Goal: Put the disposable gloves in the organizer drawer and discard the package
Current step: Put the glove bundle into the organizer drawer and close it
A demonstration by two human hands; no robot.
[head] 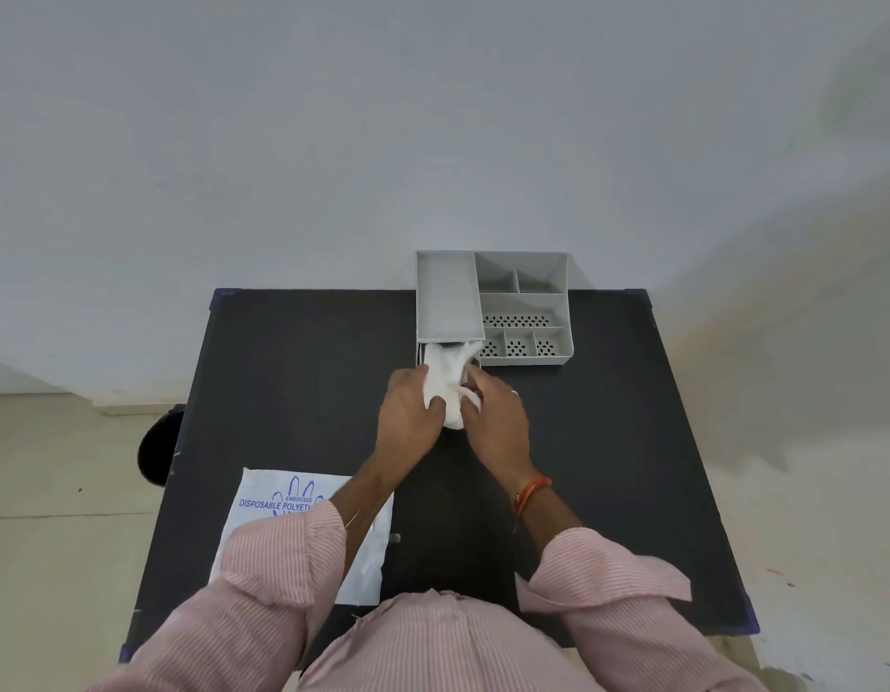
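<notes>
Your left hand (408,412) and right hand (493,417) are both closed around the bundle of disposable gloves (449,387), one on each side of it. The white bundle sits at the near end of the grey organizer (525,312), with its far part inside the pulled-out drawer (423,353) and its near part bunched between your hands just in front of the organizer. The drawer projects from under the organizer's left section. The organizer stands on the black desk (293,372), against the wall at the far edge. The empty package (278,511), white with blue print, lies flat on the desk well in front of the organizer and to its left, partly under your left forearm and striped sleeve (263,581). An orange band (532,491) circles your right wrist.
</notes>
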